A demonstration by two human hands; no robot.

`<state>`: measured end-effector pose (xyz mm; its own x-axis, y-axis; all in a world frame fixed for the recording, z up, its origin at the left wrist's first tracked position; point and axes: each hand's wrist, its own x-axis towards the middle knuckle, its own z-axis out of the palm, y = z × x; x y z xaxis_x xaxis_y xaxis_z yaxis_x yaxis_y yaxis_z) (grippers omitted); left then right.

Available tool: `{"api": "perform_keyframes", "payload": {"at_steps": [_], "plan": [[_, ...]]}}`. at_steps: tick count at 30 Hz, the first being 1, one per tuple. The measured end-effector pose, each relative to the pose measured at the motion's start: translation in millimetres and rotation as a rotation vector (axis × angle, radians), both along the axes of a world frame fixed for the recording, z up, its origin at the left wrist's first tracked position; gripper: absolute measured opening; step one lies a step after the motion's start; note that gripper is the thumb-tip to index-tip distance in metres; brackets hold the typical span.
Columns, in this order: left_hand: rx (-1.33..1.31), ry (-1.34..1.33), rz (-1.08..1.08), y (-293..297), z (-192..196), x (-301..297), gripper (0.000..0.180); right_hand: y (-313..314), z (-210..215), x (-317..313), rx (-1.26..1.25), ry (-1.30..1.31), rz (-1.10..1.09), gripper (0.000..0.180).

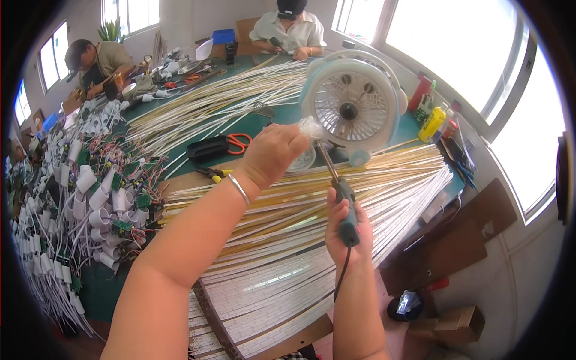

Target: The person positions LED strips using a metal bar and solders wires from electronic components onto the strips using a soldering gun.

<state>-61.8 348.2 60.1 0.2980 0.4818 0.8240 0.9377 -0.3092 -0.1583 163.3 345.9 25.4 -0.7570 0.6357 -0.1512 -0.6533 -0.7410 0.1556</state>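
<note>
My right hand [354,231] is wrapped round a dark green soldering iron [347,210], whose metal shaft points up and away and whose black cord hangs down. Close to the tip, my left hand [275,151] is closed on a piece of crumpled clear plastic [311,128]. Partly hidden behind that hand is a clear round dish [303,159]. Below both arms lie many long, thin LED strips [282,258], white and yellowish, side by side. Left of my left hand are orange-handled scissors [239,143] at a black tray [207,149], and yellow-handled pliers [215,174].
A round white fan [351,108] stands just beyond my hands. White lamp holders with wires [102,204] are heaped at the left. Bottles [433,124] line the right edge. Two people work across the green table [99,294]: one person [291,33] at the back, another person [99,66] at the left.
</note>
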Motion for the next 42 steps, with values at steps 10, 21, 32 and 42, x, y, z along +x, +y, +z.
{"api": "perform_keyframes", "payload": {"at_steps": [10, 21, 32, 42], "plan": [[-0.118, -0.050, 0.277, -13.2, -11.3, -15.5, 0.014, -7.1, -4.0, 8.2, -0.045, -0.072, -0.023, 0.046], [-0.048, -0.084, 0.191, -15.0, 3.5, -12.6, 0.016, -3.4, -4.7, 18.0, 0.012, -0.084, -0.018, 0.048], [-0.392, -0.033, 0.042, -56.0, 6.5, 36.5, 0.027, -78.9, -0.2, 90.8, 0.052, -0.127, -0.028, 0.053], [-0.519, -0.047, -0.064, -149.0, 37.7, 66.1, 0.019, -181.2, -22.1, 171.2, -0.311, -0.192, -0.014, 0.058]]}}
